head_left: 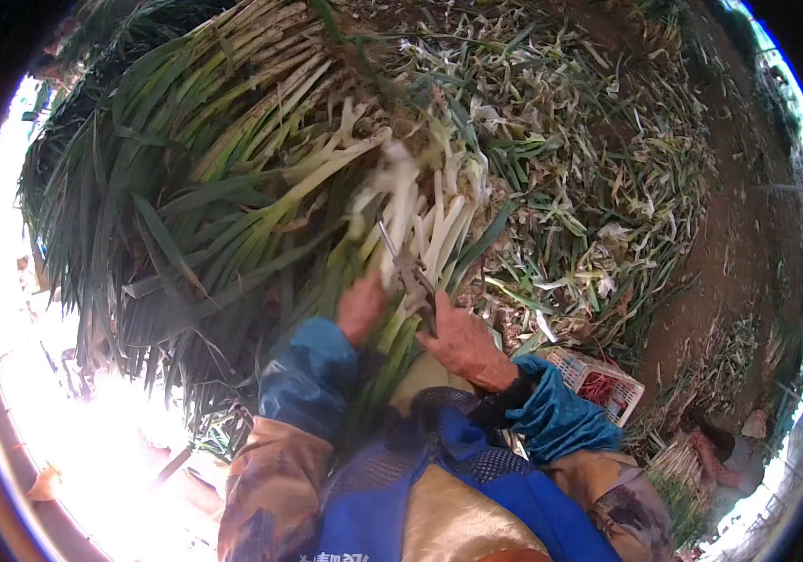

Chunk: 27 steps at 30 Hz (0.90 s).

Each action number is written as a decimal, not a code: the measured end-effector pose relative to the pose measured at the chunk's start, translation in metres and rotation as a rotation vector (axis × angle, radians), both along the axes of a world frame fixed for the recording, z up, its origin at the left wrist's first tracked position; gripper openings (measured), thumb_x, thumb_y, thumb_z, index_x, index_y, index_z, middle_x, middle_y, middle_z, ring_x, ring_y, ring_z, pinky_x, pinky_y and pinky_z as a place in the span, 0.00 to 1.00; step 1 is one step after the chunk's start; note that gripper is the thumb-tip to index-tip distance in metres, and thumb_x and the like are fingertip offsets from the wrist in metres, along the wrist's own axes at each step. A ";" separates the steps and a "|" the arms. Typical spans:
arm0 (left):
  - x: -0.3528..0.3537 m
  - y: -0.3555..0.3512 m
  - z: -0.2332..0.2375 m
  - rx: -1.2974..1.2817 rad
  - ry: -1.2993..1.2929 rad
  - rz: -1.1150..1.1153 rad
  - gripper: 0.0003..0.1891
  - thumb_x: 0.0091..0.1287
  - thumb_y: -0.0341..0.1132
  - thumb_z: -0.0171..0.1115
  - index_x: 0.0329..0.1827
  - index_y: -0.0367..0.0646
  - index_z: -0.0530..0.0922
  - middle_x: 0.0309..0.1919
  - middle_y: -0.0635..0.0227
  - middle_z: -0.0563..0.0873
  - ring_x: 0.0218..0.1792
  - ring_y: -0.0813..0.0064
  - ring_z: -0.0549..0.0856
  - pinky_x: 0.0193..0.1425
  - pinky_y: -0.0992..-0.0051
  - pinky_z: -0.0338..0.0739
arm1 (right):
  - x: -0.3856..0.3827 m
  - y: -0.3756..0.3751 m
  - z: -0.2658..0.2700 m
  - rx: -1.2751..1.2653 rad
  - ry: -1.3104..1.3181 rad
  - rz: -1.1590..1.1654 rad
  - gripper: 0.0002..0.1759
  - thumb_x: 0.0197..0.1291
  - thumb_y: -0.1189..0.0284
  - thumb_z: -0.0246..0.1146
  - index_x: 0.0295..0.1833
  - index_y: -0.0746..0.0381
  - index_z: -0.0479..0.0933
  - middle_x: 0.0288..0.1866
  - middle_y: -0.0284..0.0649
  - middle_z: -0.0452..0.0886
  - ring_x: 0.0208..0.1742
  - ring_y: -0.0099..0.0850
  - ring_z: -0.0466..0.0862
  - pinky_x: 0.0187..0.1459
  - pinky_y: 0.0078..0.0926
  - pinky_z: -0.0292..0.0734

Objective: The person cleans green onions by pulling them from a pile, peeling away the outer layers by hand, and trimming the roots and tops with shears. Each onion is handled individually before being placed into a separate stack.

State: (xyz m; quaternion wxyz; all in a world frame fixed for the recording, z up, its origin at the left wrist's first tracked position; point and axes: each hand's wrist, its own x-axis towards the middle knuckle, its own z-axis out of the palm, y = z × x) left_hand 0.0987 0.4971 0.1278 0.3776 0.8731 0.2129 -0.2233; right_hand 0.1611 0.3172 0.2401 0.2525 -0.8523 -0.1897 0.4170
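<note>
Green onions with long dark leaves form a large heap (223, 140) at the upper left. My left hand (362, 307) is closed round the leafy part of a few stalks (401, 211), whose white ends point away from me and are blurred. In my right hand (465, 345) is the dark handle of a tool (412, 279) with a thin metal blade, which lies over the stalks. More white stalks (448, 229) lie just right of the blade.
Peeled leaves and scraps (589, 187) cover the ground to the right, beside brown soil (729, 262). A white crate (633, 398) with red strings inside stands near my right sleeve. Another bundle (677, 461) lies at the lower right.
</note>
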 end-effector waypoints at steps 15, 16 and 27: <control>0.048 0.160 -0.002 0.901 -0.377 -0.128 0.07 0.60 0.34 0.53 0.37 0.42 0.75 0.31 0.57 0.77 0.35 0.54 0.76 0.43 0.59 0.72 | 0.016 -0.006 -0.075 -0.016 -0.040 0.087 0.29 0.53 0.62 0.57 0.52 0.73 0.59 0.34 0.62 0.78 0.38 0.59 0.78 0.42 0.48 0.73; 0.051 0.174 0.003 1.046 -0.354 -0.206 0.07 0.60 0.32 0.52 0.38 0.42 0.75 0.34 0.60 0.78 0.37 0.56 0.77 0.44 0.60 0.72 | 0.013 -0.009 -0.076 -0.040 -0.058 0.085 0.29 0.54 0.62 0.57 0.52 0.73 0.59 0.34 0.62 0.78 0.38 0.59 0.78 0.42 0.48 0.73; 0.044 0.175 0.008 0.472 0.287 -0.194 0.21 0.46 0.40 0.66 0.43 0.39 0.78 0.41 0.55 0.81 0.45 0.58 0.80 0.44 0.59 0.74 | -0.028 0.008 -0.077 0.528 -0.281 0.204 0.41 0.54 0.60 0.60 0.60 0.81 0.52 0.30 0.59 0.73 0.34 0.55 0.76 0.35 0.45 0.71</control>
